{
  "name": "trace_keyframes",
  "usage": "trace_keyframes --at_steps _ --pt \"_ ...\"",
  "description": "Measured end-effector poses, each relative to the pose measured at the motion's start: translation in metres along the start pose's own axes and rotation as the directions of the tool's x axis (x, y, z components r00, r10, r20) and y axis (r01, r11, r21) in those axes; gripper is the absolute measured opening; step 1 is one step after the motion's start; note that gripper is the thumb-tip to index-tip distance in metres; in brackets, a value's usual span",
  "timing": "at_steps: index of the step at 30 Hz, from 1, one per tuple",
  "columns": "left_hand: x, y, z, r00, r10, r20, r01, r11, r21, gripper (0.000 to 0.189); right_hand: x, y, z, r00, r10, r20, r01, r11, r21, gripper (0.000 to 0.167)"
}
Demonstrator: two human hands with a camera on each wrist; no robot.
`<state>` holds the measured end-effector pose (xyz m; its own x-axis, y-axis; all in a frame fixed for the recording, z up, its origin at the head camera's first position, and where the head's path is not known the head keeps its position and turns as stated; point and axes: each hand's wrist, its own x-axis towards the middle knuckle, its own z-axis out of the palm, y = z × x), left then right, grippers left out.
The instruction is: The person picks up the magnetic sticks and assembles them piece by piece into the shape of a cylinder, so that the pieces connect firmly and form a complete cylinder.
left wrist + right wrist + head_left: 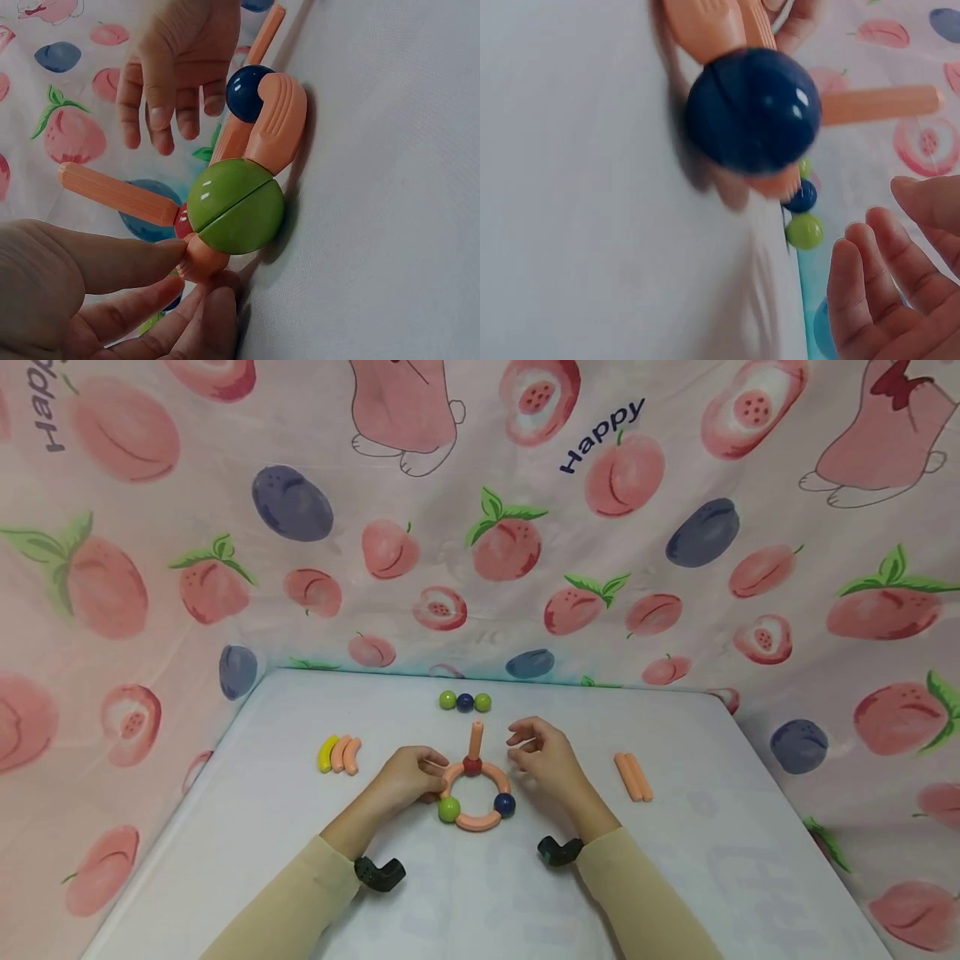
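Note:
A ring of orange curved rods point(478, 822) lies on the white table, joined by a green ball point(449, 810), a dark blue ball point(505, 805) and a red ball point(472, 767). From the red ball a straight orange rod point(476, 740) sticks up. My left hand point(405, 774) pinches the ring's left curved rod point(204, 259) between thumb and fingers, beside the green ball. To the right of the ring, my right hand point(546, 752) hovers with relaxed fingers, apart from the pieces and holding nothing. In the right wrist view the blue ball point(754, 110) covers part of the ring.
Two green balls and a blue ball point(465, 702) sit in a row behind the ring. One yellow and two orange curved rods point(340, 754) lie left; two straight orange rods point(633, 777) lie right. A fruit-patterned cloth point(465, 635) rises behind the table point(465, 910).

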<state>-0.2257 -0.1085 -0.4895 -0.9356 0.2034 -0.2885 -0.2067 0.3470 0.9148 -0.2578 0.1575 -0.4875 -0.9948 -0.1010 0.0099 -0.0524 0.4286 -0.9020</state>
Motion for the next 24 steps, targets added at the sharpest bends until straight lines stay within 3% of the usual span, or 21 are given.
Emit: trace_keyframes --at_steps 10,19,24 --pt "-0.001 -0.002 0.003 1.0 -0.006 0.014 0.006 1.0 0.003 0.03 -0.015 0.023 -0.047 0.998 -0.035 -0.06 0.024 0.984 -0.176 0.038" --pt "-0.003 -0.004 0.007 1.0 -0.008 0.025 0.008 1.0 -0.01 0.028 -0.029 0.048 -0.099 0.992 -0.061 -0.113 0.03 0.965 -0.26 0.037" --pt "-0.007 -0.004 0.009 1.0 -0.013 0.023 0.014 1.0 -0.012 0.028 -0.036 0.06 -0.124 0.985 -0.031 -0.169 -0.017 0.962 -0.274 0.037"
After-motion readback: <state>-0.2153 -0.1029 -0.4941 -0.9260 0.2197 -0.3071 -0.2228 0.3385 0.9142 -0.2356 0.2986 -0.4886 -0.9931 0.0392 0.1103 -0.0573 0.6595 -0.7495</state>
